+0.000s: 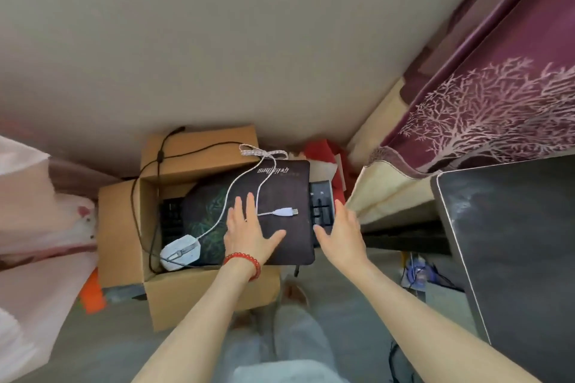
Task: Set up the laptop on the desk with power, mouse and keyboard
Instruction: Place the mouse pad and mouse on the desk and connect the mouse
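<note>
We had both arms stretched down toward an open brown cardboard box (186, 227) on the floor, where the gear for the desk lay stacked. Our left hand (249, 233), a red bead bracelet (244, 261) at its wrist, lay flat with fingers spread on a dark rectangular mouse pad with a green leaf print (273, 196), gripping nothing; our right hand (340, 233) was open too, fingers extended at the pad's three o'clock edge, against the black keyboard (322, 202) that stuck out from under it, and we could not tell whether it had any hold yet. A white corded mouse (180, 252) sat at the pad's eight o'clock corner, its white cable looping across to a loose USB plug (284, 212) just at our left fingertips, and a black power lead (146, 196) trailed over the box wall at nine o'clock. We judged the step to be lifting the pad and keyboard out together: it would go best with fingers hooked under both long edges and the stack kept level, so the mouse would not slide off or its cable snag. The dark desk top (513, 242) stood at three o'clock, bare where visible, with a plum tree-patterned curtain (497, 102) at two o'clock, a plain beige wall (217, 40) at twelve and grey floor (109, 336) underneath. No laptop was visible.
</note>
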The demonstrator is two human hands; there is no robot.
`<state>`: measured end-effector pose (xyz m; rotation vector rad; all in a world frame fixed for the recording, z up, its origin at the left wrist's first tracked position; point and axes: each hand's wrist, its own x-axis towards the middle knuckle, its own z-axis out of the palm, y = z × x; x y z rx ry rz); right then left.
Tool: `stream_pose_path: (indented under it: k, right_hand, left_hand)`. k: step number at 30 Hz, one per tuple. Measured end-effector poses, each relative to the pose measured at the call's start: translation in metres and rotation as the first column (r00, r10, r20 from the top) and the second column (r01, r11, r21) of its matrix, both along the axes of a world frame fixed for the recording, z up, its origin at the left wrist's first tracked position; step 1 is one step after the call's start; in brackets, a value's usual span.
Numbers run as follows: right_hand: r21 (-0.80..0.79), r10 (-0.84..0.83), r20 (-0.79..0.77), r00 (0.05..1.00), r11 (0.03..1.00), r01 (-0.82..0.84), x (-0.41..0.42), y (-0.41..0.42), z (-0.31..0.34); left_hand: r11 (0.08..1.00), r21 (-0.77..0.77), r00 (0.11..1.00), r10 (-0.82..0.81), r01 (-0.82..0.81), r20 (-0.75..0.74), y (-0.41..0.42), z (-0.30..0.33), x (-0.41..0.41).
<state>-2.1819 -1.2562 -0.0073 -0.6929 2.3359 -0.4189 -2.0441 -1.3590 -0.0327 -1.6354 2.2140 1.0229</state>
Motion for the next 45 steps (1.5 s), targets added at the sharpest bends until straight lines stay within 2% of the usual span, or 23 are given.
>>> stream_pose_path:
  k: [4,8,11,14,16,20,24,27,29,32,35,37,41,45]
  right_hand:
    - [0.057,0.056,-0.092,0.994,0.997,-0.051,-0.009,-0.017,-0.043]
    - [0.072,-0.027,-0.006,1.000,0.997,0.027,-0.012,-0.026,-0.063]
    - [0.150,-0.029,-0.040,0.999,0.988,0.034,-0.008,-0.031,-0.065]
    - [0.151,-0.056,-0.110,0.992,0.986,0.073,-0.002,-0.040,-0.058]
    - [0.140,-0.039,-0.163,0.986,0.988,0.062,0.005,-0.045,-0.050]
    - [0.155,0.026,-0.257,0.966,0.988,0.015,0.025,-0.054,-0.031]
    - [0.216,0.068,-0.298,0.952,0.976,-0.002,0.030,-0.064,-0.021]
    - [0.258,0.004,-0.266,0.964,0.964,0.067,0.025,-0.065,-0.027]
    - [0.276,-0.047,-0.248,0.968,0.954,0.117,0.021,-0.066,-0.036]
    - [0.287,-0.045,-0.273,0.961,0.949,0.126,0.027,-0.073,-0.053]
    - [0.316,0.094,-0.356,0.930,0.948,0.025,0.047,-0.075,-0.063]
    - [0.356,0.212,-0.387,0.898,0.932,-0.067,0.058,-0.072,-0.067]
    - [0.392,0.381,-0.391,0.838,0.893,-0.223,0.066,-0.070,-0.076]
    - [0.370,0.569,-0.350,0.744,0.814,-0.449,0.069,-0.073,-0.080]
  left_hand:
    - [0.999,0.022,0.993,-0.028,0.025,0.118,-0.030,-0.055,-0.028]
    - [0.990,-0.101,0.985,-0.082,0.098,0.152,-0.045,-0.080,-0.030]
    - [0.996,-0.057,0.997,-0.072,0.073,0.014,-0.049,-0.083,-0.024]
    - [0.995,0.017,0.979,0.102,-0.100,-0.175,-0.055,-0.083,-0.013]
    - [0.976,0.095,0.954,0.213,-0.197,-0.210,-0.064,-0.082,-0.003]
    - [0.989,0.078,0.970,0.139,-0.126,-0.200,-0.078,-0.070,0.028]
    - [0.997,-0.027,0.995,-0.069,0.067,-0.076,-0.078,-0.060,0.055]
    - [0.956,-0.184,0.965,-0.199,0.230,0.169,-0.077,-0.066,0.082]
    - [0.950,-0.125,0.914,-0.232,0.286,0.334,-0.075,-0.078,0.103]
    - [0.975,0.050,0.908,-0.221,0.218,0.356,-0.076,-0.103,0.127]
    - [0.952,0.179,0.886,-0.298,0.248,0.357,-0.075,-0.120,0.135]
    - [0.949,0.240,0.896,-0.280,0.204,0.346,-0.074,-0.126,0.137]
    - [0.969,0.163,0.901,-0.233,0.185,0.365,-0.081,-0.131,0.134]
    - [0.920,0.175,0.829,-0.392,0.352,0.399,-0.086,-0.129,0.131]
